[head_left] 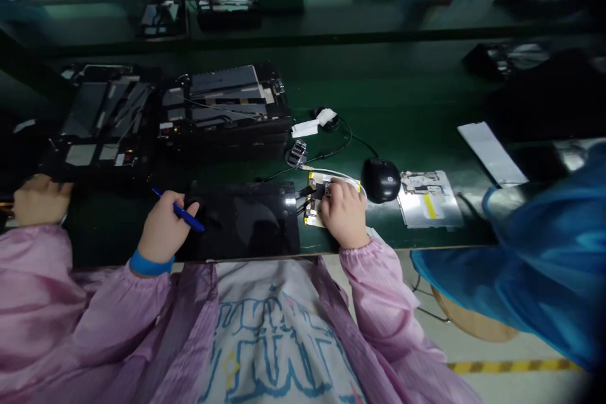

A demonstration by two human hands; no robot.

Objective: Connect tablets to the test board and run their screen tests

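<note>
My left hand (165,227) is closed around a blue pen (187,216), and it rests on the left edge of a black tablet (250,221) lying flat at the table's near edge. Just right of the tablet, my right hand (344,211) presses down with curled fingers on a small yellow-edged circuit board (313,202) with cables. What the fingertips pinch is hidden.
A black mouse (381,180) and a silver metal plate (428,199) lie right of my right hand. Opened black devices (222,107) are stacked behind the tablet. Another person's hand (40,199) in a pink sleeve rests far left. A person in blue (544,259) sits right.
</note>
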